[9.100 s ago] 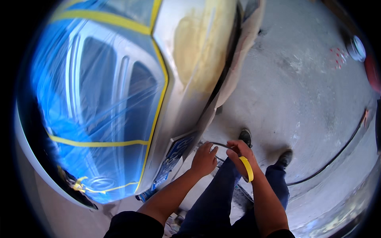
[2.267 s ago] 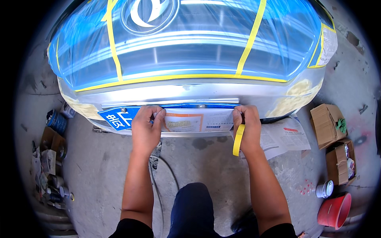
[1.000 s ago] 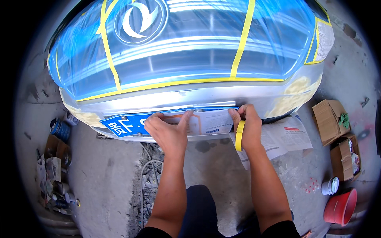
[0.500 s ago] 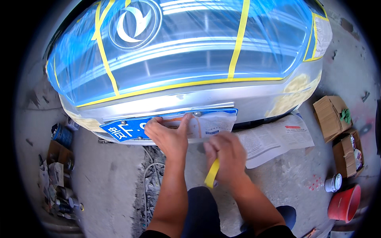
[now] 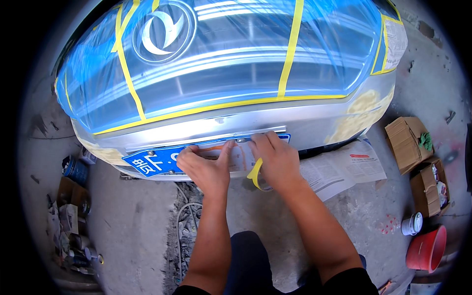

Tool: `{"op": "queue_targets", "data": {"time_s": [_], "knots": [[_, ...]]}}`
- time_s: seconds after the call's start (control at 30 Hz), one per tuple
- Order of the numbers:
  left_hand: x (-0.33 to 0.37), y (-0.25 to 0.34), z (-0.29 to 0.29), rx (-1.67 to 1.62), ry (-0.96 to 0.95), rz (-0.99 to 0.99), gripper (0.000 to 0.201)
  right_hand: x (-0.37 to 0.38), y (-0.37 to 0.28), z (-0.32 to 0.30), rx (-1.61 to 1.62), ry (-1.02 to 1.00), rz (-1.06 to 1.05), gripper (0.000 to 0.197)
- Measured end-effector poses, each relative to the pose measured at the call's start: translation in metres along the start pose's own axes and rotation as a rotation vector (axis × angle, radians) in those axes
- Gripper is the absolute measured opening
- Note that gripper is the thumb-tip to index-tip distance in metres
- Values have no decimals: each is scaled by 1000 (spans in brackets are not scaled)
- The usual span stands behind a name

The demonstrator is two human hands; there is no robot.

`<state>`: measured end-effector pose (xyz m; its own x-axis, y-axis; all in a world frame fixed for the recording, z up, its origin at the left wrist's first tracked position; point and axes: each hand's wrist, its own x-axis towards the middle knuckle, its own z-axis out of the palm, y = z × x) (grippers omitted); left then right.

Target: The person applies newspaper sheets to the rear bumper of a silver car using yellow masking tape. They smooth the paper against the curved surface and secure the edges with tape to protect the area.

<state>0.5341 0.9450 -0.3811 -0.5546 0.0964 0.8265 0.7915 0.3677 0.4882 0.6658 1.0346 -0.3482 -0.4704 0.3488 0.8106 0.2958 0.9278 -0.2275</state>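
The blue license plate [image 5: 160,161] is fixed to the silver bumper [image 5: 206,129], and a printed paper sheet [image 5: 240,160] covers part of it. My left hand [image 5: 209,169] has its fingers bent and closed on the paper, thumb near the plate's upper edge. Against the plate's right part, my right hand [image 5: 276,160] is closed, fingertips touching the paper by the upper edge. A roll of yellow masking tape [image 5: 256,176] hangs from that hand, partly hidden behind it. Part of the sheet lies hidden under both hands.
Blue plastic film [image 5: 236,73] held by yellow tape covers the car above. Another newspaper sheet [image 5: 344,167] hangs below the bumper on the right. Cardboard boxes [image 5: 405,142], a white can [image 5: 412,223] and a red bucket [image 5: 427,250] stand at right; a blue can [image 5: 74,168] at left.
My right hand has moved up from below the plate onto the paper at its upper edge, bringing the tape roll along. The left hand stays on the sheet.
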Motion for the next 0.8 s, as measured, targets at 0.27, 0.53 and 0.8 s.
{"op": "queue_targets", "data": {"time_s": [0.27, 0.53, 0.8], "knots": [[0, 2, -2, 11, -43, -25, 76, 9, 15, -5, -112, -48, -172, 14], [-1, -4, -1, -15, -26, -10, 77, 6, 39, -21, -165, 44, -163, 20], [5, 3, -7, 58, -81, -91, 72, 5, 61, -44, -216, 25, -116, 26]]}}
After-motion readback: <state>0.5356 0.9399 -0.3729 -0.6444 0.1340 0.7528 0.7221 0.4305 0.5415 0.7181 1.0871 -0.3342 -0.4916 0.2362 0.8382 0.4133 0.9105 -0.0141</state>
